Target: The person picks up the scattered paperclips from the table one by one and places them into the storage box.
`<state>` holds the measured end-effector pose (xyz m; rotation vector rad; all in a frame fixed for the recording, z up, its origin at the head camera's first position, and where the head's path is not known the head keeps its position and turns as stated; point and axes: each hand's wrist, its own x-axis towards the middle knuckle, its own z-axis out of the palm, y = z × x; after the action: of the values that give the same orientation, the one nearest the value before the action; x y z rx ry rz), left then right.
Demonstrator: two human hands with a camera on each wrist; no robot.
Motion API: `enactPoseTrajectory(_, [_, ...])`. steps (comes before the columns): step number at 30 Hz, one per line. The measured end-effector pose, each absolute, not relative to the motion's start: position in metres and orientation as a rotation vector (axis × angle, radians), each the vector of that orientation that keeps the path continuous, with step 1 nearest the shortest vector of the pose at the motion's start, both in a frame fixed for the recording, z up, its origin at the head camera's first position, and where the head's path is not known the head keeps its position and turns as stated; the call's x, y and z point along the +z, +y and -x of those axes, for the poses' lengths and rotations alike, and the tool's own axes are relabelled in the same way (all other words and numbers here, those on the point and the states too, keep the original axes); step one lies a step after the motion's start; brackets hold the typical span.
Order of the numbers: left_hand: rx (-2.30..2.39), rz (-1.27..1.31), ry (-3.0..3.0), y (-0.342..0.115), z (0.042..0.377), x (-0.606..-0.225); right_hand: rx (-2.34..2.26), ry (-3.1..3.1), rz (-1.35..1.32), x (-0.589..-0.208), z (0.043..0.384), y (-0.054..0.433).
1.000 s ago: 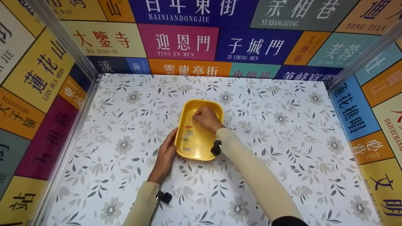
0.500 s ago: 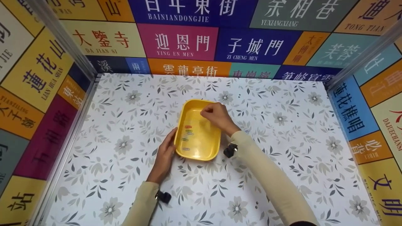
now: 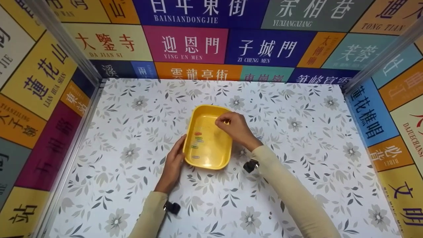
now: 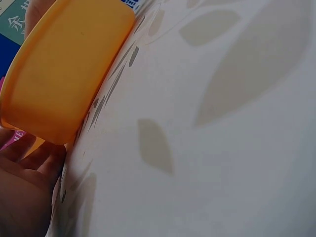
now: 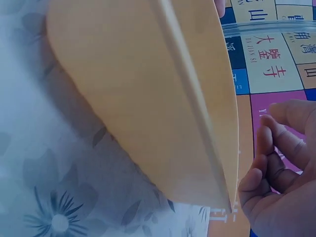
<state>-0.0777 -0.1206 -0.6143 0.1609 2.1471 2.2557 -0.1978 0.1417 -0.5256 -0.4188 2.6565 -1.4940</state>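
Note:
A yellow plastic tray stands at the middle of the table. Several paper clips lie along its left side, among them a red paper clip, a green paper clip and a silver paper clip. My left hand rests against the tray's left outer wall, with its fingers at the yellow side. Over the tray's right rim is my right hand, thumb and index finger drawn together. No object shows between its curled fingers, and I cannot tell whether they pinch something tiny.
A small bluish clip-like thing lies on the flower-patterned tabletop, just right of my right wrist. Panels with printed signs wall in the table at the back and on both sides.
My right hand has drawn back from inside the tray toward the right, now over its right rim. The left hand and the tray hold their places.

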Motion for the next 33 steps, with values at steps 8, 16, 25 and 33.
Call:
enactPoseTrajectory(8, [2.244, -0.153, 2.148, -0.120, 0.077, -0.615, -1.539, 2.679, 0.530, -0.531, 0.184, 0.157])
enactPoseTrajectory(16, [2.230, -0.127, 2.156, -0.119, 0.078, -0.614, -1.633, 2.677, 0.592, -0.542, 0.175, 0.170])
enactPoseTrajectory(25, [2.254, -0.156, 2.151, -0.121, 0.077, -0.617, -1.658, 2.643, 0.545, -0.552, 0.169, 0.183])
enactPoseTrajectory(33, [2.261, -0.167, 2.147, -0.122, 0.077, -0.616, -1.749, 2.565, 0.451, -0.563, 0.162, 0.194])
